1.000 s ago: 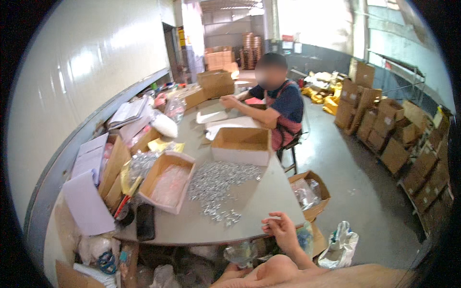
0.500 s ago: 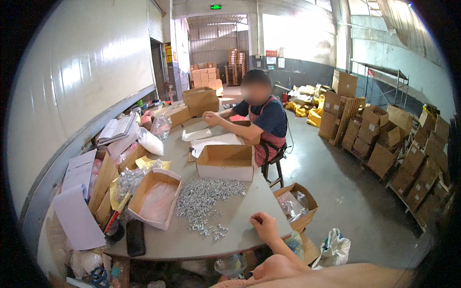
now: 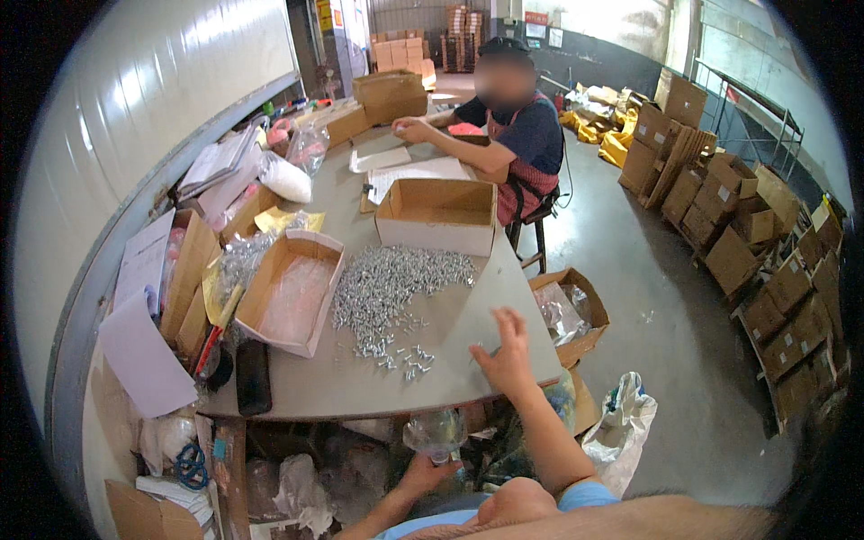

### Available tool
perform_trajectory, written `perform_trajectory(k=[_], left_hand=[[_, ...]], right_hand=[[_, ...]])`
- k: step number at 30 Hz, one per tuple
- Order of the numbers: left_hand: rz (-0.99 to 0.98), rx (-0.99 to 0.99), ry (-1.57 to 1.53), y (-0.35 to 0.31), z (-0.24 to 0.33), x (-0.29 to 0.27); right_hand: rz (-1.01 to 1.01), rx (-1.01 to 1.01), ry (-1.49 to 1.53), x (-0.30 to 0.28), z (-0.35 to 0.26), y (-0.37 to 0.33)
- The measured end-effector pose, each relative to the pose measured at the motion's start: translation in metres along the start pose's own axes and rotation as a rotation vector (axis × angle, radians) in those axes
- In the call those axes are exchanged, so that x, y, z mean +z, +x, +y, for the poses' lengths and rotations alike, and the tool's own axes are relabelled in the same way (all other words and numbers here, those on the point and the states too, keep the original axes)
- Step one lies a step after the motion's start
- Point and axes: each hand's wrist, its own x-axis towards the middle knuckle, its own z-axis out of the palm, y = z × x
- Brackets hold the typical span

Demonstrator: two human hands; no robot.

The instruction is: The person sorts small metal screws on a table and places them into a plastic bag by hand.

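Observation:
My right hand (image 3: 508, 355) hovers over the near right corner of the grey table (image 3: 441, 391), its fingers spread and holding nothing. To its left lies a heap of small silver screws (image 3: 387, 292), with several loose ones at the near side. Below the table's front edge, my left hand (image 3: 421, 475) is closed round the narrow lower end of a clear plastic bag (image 3: 436, 434). Its contents are too unclear to make out. Behind the screws stands an open cardboard box (image 3: 436, 232), and to their left another open box (image 3: 310, 337) has clear plastic inside.
A black phone (image 3: 253, 378) lies by the front edge. Papers (image 3: 148, 355), bags and cartons crowd the left side. A co-worker (image 3: 522, 135) sits across the table, hands together. A carton with plastic (image 3: 576, 315) and a white bag (image 3: 621, 427) stand at the right.
My right hand has opened from a pinch and moved slightly right. My left hand has come into sight holding the plastic bag. The view has tilted downward.

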Motion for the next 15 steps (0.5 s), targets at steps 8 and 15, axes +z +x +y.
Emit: perform_trajectory(k=[8, 15], left_hand=[[0.05, -0.066, -0.013, -0.014, 0.028, 0.004], [0.134, -0.066, 0.011, -0.013, 0.031, 0.008]], right_hand=[[0.45, -0.365, 0.058, -0.057, -0.036, 0.045], [0.232, -0.186, 0.19, -0.048, -0.039, 0.04]])
